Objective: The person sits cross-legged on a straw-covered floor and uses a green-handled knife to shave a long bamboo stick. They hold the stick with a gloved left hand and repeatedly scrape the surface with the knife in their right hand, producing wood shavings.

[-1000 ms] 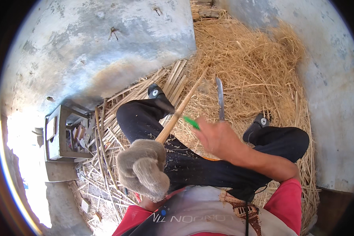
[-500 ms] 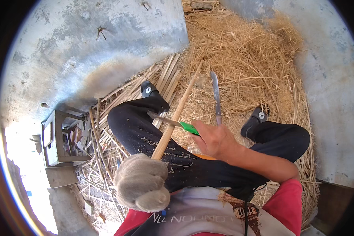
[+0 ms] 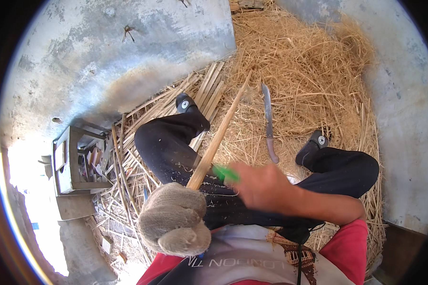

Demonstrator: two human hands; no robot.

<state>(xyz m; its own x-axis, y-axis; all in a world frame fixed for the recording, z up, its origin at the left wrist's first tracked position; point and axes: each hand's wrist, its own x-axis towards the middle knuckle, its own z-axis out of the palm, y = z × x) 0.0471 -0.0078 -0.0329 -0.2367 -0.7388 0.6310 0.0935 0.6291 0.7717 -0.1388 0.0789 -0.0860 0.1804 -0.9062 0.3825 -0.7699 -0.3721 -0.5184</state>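
My left hand [image 3: 173, 218], in a thick grey knitted glove, is closed around the near end of a long pale strip of split bamboo [image 3: 222, 127]. The strip slants away up and to the right, its far tip over the shavings. My bare right hand [image 3: 264, 186] is closed on the green handle of a knife [image 3: 225, 174] and is blurred by motion. The knife's blade lies across the strip a little beyond the glove; part of it is hidden. Curled shavings dot my dark trouser leg below the strip.
A large knife with a brown handle [image 3: 268, 118] lies on the floor between my feet. Fine shavings [image 3: 309, 71] heap up beyond it. Split strips [image 3: 207, 90] are stacked by my left foot. A small wooden box frame [image 3: 73, 161] stands at the left, with walls on both sides.
My right hand has drawn the knife down along the strip toward the glove. The left hand keeps its hold on the strip. The whole view has shifted slightly.
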